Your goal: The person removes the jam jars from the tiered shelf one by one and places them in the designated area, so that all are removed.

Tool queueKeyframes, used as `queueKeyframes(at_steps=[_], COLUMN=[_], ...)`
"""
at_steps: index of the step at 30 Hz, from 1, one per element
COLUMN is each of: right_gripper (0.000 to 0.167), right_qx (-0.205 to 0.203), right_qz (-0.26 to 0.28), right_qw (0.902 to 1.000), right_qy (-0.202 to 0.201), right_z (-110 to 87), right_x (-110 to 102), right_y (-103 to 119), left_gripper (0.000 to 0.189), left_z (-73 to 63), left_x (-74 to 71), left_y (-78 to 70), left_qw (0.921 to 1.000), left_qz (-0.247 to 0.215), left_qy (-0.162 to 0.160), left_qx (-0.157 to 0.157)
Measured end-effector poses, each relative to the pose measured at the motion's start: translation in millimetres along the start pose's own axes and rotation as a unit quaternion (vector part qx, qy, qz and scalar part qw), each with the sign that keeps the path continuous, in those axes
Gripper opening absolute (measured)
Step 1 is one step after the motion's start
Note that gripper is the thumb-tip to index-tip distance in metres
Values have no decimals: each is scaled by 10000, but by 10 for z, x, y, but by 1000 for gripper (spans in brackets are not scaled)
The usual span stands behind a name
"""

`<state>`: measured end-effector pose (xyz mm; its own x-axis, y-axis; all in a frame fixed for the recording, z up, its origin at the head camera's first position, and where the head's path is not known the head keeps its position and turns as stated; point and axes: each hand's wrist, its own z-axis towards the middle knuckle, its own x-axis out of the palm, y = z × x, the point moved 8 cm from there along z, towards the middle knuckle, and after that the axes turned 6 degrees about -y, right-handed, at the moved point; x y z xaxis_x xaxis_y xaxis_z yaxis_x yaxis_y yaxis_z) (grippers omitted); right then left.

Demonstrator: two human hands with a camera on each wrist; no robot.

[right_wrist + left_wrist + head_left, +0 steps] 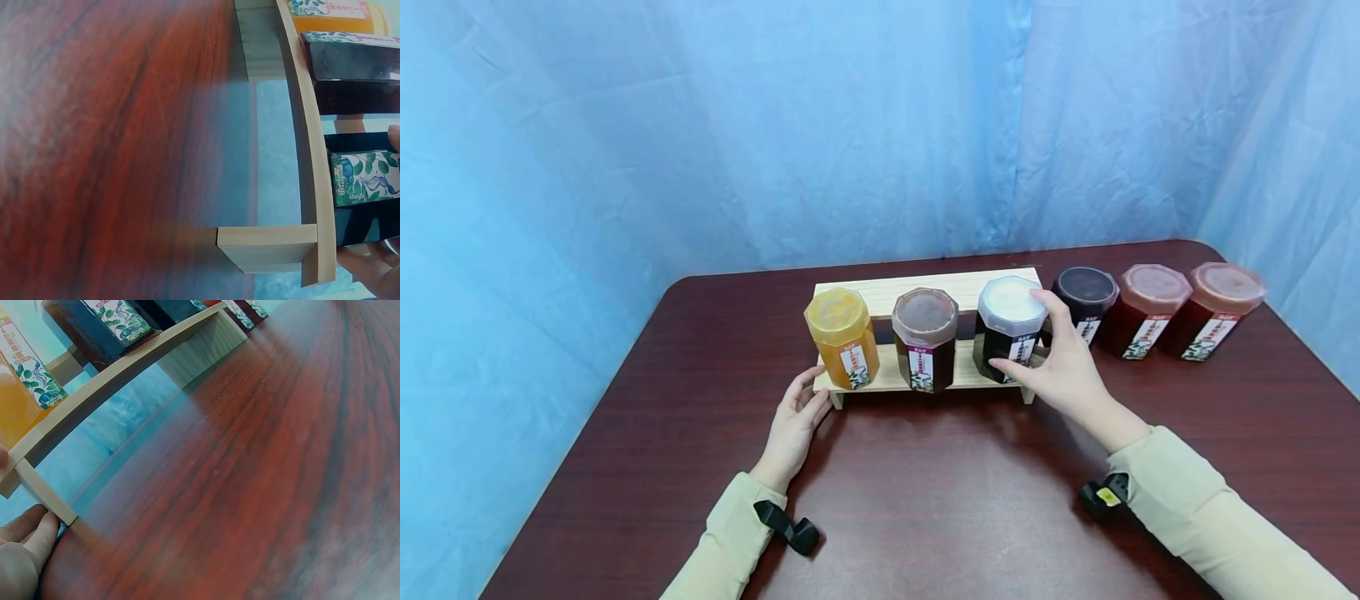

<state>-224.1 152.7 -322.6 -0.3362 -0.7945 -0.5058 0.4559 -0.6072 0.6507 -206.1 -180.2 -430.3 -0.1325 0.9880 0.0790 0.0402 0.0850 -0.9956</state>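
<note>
A two-tier wooden rack (880, 289) stands on the dark table, with three jars on its lower shelf. At the shelf's right end, my right hand (1070, 371) grips a dark jar with a whitish lid (992, 343), thumb across its front and fingers around its far side. My left hand (792, 427) holds the rack's left end, its fingers against the support leg (47, 490). A yellow jar (841, 333) sits closest to that hand. Between the two outer jars stands a brown jar with a purple-edged label (925, 337).
Right of the rack, a dark jar with a black lid (1086, 287) and two reddish jars (1152, 292) stand in a row. The glossy dark-red table (895, 492) reaches back to a blue curtain (850, 142).
</note>
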Motion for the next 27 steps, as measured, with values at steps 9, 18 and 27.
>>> queueKeyframes(at_steps=[9, 18, 27], right_gripper=[96, 96, 98], right_qx=[-81, -99, -85], right_qz=[6, 145, 401], right_qw=[9999, 9998, 9988], right_qy=[-98, -99, -274], right_z=[8, 14, -1], right_x=[-12, -6, -11], right_y=[-14, -1, 11], left_gripper=[41, 41, 41], left_z=[10, 0, 2], left_x=[14, 6, -1], left_y=[-3, 5, 10], left_qw=[10000, 9999, 9999], left_qz=[-36, -82, -34], left_qy=[-1, -61, -48], left_qx=[-69, -121, -128])
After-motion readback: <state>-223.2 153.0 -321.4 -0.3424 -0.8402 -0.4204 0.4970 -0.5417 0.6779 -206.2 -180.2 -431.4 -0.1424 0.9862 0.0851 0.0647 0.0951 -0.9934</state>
